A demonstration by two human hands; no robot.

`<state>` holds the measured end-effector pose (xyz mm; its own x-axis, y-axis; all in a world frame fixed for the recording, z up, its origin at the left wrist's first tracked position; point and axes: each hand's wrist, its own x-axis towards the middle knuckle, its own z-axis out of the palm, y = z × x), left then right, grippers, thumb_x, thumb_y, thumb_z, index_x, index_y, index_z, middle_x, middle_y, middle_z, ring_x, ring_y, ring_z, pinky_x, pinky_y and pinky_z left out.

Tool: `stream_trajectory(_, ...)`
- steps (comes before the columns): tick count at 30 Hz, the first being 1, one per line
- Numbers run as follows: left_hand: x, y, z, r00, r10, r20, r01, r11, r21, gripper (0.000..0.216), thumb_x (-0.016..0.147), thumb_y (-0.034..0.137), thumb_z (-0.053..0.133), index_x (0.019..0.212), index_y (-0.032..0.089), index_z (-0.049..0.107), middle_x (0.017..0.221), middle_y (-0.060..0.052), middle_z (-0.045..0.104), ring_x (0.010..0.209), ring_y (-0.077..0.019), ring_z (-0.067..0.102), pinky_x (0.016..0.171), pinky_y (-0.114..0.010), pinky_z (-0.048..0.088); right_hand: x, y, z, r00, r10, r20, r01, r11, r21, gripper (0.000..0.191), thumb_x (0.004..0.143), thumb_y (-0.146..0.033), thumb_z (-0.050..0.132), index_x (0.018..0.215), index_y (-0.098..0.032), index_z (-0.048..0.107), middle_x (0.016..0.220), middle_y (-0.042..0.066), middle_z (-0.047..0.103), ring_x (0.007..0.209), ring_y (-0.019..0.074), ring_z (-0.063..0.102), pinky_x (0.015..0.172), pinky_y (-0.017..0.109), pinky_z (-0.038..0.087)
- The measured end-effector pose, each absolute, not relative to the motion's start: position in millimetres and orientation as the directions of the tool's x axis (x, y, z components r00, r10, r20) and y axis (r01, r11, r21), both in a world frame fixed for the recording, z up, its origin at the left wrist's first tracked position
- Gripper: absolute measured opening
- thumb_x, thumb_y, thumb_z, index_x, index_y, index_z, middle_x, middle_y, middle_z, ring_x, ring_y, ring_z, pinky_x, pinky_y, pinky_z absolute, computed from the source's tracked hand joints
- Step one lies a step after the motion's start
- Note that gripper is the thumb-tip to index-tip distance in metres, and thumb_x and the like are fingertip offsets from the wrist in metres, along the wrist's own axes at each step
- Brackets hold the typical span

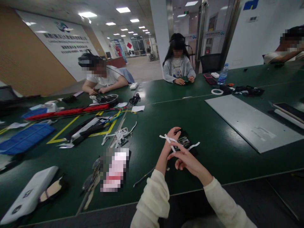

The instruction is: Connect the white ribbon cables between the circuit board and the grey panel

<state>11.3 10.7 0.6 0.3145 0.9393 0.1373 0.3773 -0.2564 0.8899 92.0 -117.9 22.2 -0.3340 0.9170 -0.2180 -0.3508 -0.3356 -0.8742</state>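
Note:
My left hand [174,134] curves around the left edge of a small dark circuit board [184,141] low over the green table [154,117]. A thin white strip [166,138] crosses over that hand near the wrist, and its other end [194,145] sticks out to the right past the board. My right hand [187,160] reaches across from the right, with thumb and forefinger closed around the strip by my left wrist. Its other fingers are curled. Part of the board is hidden behind my hands.
A tangle of white strips [121,136], a phone with a pixelated screen [116,169] and a white power bank [30,193] lie to the left. A blue tray [26,137] stands farther left. To the right is a grey panel [251,122]. Several people sit around the table.

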Motion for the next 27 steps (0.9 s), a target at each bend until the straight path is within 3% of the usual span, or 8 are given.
stream_trajectory(7, 14, 10, -3, 0.316, 0.938, 0.143, 0.352, -0.256, 0.900, 0.020, 0.081, 0.016, 0.061, 0.100, 0.019, 0.067, 0.109, -0.007, 0.066, 0.101, -0.0181, 0.063, 0.101, -0.037, 0.046, 90, -116, 18, -0.321, 0.933, -0.162, -0.309, -0.265, -0.913, 0.051, 0.084, -0.038, 0.057, 0.132, -0.033, 0.042, 0.104, 0.002, 0.066, 0.052, 0.0076, 0.063, 0.037, 0.012, 0.034)
stream_trajectory(19, 13, 13, -2, 0.297, 0.951, 0.086, 0.349, -0.192, 0.917, 0.016, 0.077, 0.019, 0.064, 0.090, 0.023, 0.071, 0.098, -0.007, 0.070, 0.094, -0.0214, 0.066, 0.091, -0.034, 0.051, 80, -110, 3, -0.244, 0.961, -0.134, -0.221, -0.189, -0.957, 0.050, 0.092, -0.053, 0.038, 0.138, -0.032, 0.040, 0.081, 0.000, 0.063, 0.055, 0.0108, 0.065, 0.038, 0.012, 0.034)
stream_trajectory(27, 14, 16, -4, 0.288, 0.954, 0.084, 0.360, -0.190, 0.913, 0.015, 0.076, 0.018, 0.063, 0.089, 0.020, 0.071, 0.097, -0.006, 0.070, 0.095, -0.0210, 0.065, 0.091, -0.035, 0.050, 75, -102, -7, -0.151, 0.987, -0.050, -0.237, -0.085, -0.968, 0.043, 0.093, -0.045, 0.037, 0.130, -0.026, 0.051, 0.080, 0.001, 0.062, 0.053, 0.0098, 0.061, 0.039, 0.015, 0.035)
